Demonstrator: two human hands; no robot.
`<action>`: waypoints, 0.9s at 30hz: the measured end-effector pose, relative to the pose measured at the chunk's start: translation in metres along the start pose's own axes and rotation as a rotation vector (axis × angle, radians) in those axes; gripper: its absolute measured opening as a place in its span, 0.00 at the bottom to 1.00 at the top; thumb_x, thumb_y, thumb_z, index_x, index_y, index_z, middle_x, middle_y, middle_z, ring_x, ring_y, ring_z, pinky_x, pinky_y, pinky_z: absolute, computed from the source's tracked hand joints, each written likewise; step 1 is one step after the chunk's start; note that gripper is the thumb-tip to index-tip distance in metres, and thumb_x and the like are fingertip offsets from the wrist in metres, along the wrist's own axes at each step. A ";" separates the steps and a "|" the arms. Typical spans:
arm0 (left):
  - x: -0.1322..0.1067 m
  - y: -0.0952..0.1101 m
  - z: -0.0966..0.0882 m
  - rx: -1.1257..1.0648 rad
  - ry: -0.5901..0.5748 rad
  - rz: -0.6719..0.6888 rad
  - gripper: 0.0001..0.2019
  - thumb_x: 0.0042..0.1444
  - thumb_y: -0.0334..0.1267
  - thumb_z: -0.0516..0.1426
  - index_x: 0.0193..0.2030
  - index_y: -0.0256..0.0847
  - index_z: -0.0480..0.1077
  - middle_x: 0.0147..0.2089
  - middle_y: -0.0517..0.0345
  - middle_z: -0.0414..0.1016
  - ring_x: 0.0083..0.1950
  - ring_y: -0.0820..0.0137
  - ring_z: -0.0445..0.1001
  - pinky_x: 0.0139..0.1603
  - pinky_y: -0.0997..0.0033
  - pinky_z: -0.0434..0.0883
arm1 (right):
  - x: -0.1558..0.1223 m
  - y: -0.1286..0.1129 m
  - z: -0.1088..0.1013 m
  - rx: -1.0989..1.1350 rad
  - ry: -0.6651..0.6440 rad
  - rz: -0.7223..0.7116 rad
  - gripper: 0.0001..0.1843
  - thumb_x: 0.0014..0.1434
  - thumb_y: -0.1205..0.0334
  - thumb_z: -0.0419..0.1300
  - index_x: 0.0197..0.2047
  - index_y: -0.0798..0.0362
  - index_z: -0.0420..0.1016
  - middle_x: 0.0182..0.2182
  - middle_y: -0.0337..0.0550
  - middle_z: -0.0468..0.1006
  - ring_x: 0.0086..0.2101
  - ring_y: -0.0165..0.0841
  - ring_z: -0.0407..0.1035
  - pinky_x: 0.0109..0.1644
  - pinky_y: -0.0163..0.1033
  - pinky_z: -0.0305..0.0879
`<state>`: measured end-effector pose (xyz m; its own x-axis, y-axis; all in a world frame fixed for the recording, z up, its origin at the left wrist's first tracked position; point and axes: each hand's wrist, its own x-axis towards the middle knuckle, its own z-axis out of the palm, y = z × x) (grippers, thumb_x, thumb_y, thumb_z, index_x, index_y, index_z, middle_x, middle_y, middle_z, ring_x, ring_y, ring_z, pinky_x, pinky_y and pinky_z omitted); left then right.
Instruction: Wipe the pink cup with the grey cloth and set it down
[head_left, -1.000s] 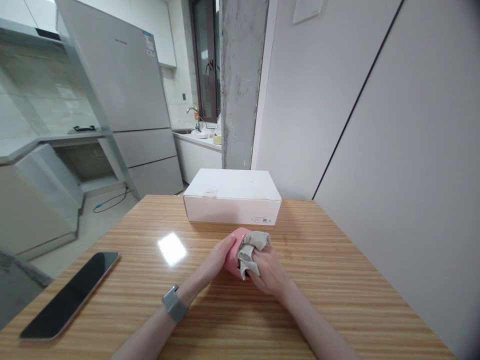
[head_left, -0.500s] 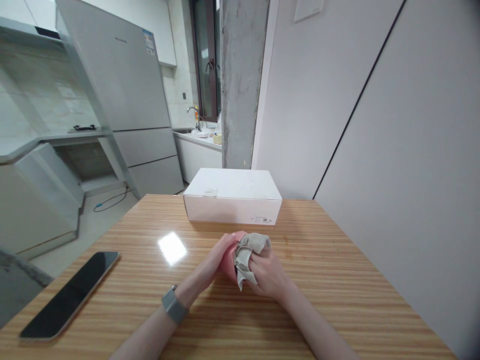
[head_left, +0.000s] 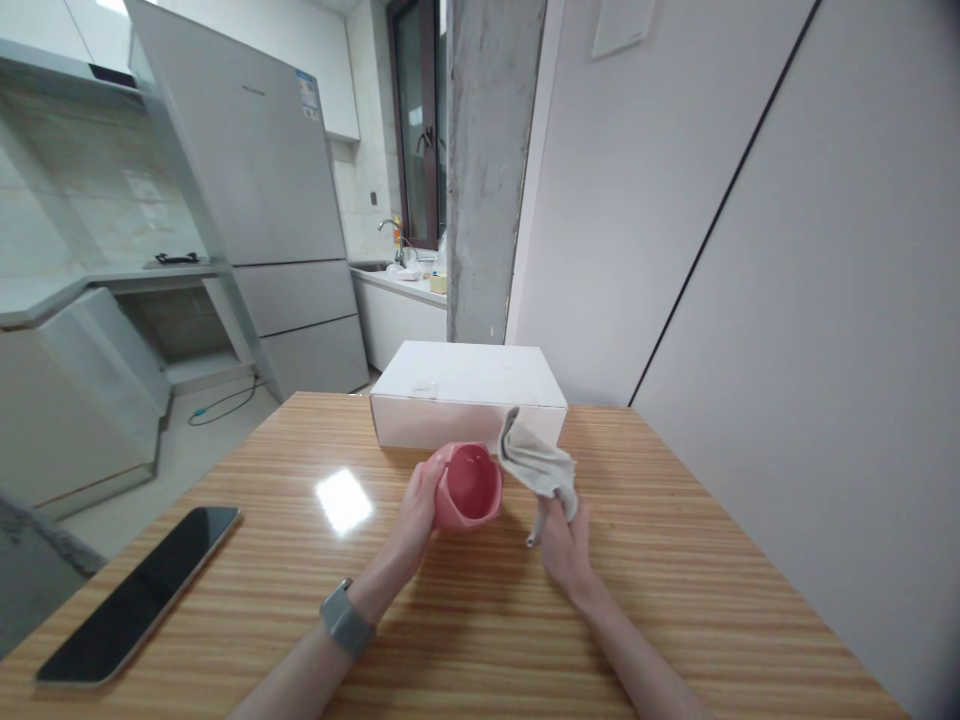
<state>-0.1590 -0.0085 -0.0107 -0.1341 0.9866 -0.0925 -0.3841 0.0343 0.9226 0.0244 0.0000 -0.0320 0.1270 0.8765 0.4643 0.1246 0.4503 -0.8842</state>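
Left hand point(head_left: 415, 510) curled around pink cup point(head_left: 469, 486), mouth tilted toward camera. Right hand point(head_left: 564, 545) pinches grey cloth point(head_left: 537, 468), just beside the cup. White cardboard box point(head_left: 465, 385) sits just behind, on wooden table point(head_left: 675, 560).

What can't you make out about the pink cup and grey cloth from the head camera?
Head view:
Pink cup: the left hand hides the outer wall it grips.
Inside of the cup: the pale marks are too small to identify.
Grey fabric cloth: its folds hide how the right hand pinches it.
White cardboard box: the cloth hides part of its front face.
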 end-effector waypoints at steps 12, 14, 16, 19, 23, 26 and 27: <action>-0.004 -0.008 -0.001 -0.304 -0.376 -0.443 0.24 0.55 0.57 0.52 0.46 0.39 0.72 0.45 0.52 0.79 0.47 0.61 0.76 0.50 0.64 0.69 | 0.009 -0.013 -0.002 0.638 -0.301 0.672 0.18 0.47 0.51 0.63 0.38 0.55 0.76 0.33 0.44 0.81 0.34 0.39 0.76 0.38 0.42 0.72; -0.004 -0.011 0.000 -0.316 -0.398 -0.442 0.25 0.55 0.58 0.52 0.44 0.37 0.73 0.45 0.51 0.79 0.50 0.60 0.75 0.55 0.63 0.66 | 0.002 -0.016 -0.003 0.606 -0.392 0.702 0.17 0.43 0.55 0.67 0.34 0.56 0.77 0.29 0.43 0.81 0.31 0.38 0.76 0.37 0.40 0.71; -0.004 -0.012 0.001 -0.307 -0.418 -0.446 0.26 0.55 0.58 0.51 0.45 0.37 0.73 0.45 0.50 0.79 0.51 0.59 0.74 0.56 0.62 0.65 | -0.001 -0.018 0.000 0.575 -0.382 0.717 0.15 0.43 0.55 0.68 0.32 0.56 0.77 0.26 0.42 0.80 0.29 0.37 0.76 0.36 0.39 0.72; -0.001 -0.013 -0.001 -0.281 -0.407 -0.441 0.27 0.55 0.59 0.51 0.47 0.37 0.73 0.45 0.50 0.79 0.52 0.59 0.74 0.56 0.62 0.65 | -0.001 -0.017 0.010 0.558 -0.297 0.695 0.18 0.48 0.48 0.64 0.34 0.56 0.77 0.28 0.43 0.80 0.33 0.39 0.76 0.41 0.41 0.72; 0.003 -0.015 -0.005 -0.234 -0.326 -0.469 0.28 0.53 0.60 0.52 0.50 0.39 0.71 0.47 0.51 0.78 0.52 0.59 0.73 0.54 0.63 0.68 | -0.002 -0.007 0.024 0.533 -0.143 0.635 0.24 0.48 0.43 0.63 0.42 0.52 0.74 0.37 0.41 0.80 0.46 0.40 0.73 0.54 0.45 0.65; 0.005 -0.014 -0.006 -0.218 -0.266 -0.482 0.29 0.53 0.60 0.52 0.52 0.39 0.70 0.49 0.51 0.77 0.53 0.59 0.73 0.50 0.64 0.70 | -0.009 -0.002 0.029 0.492 -0.036 0.573 0.23 0.49 0.44 0.63 0.44 0.48 0.73 0.45 0.38 0.78 0.54 0.37 0.66 0.63 0.44 0.54; 0.005 -0.013 -0.006 -0.219 -0.243 -0.468 0.29 0.54 0.60 0.51 0.53 0.40 0.69 0.49 0.51 0.77 0.53 0.59 0.73 0.50 0.63 0.70 | -0.013 -0.002 0.031 0.469 -0.011 0.535 0.22 0.50 0.44 0.63 0.44 0.48 0.73 0.46 0.38 0.77 0.55 0.36 0.64 0.64 0.44 0.51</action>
<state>-0.1599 -0.0050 -0.0256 0.2995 0.8835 -0.3603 -0.5358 0.4682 0.7026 -0.0075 -0.0070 -0.0380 0.0418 0.9984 -0.0383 -0.3892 -0.0191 -0.9210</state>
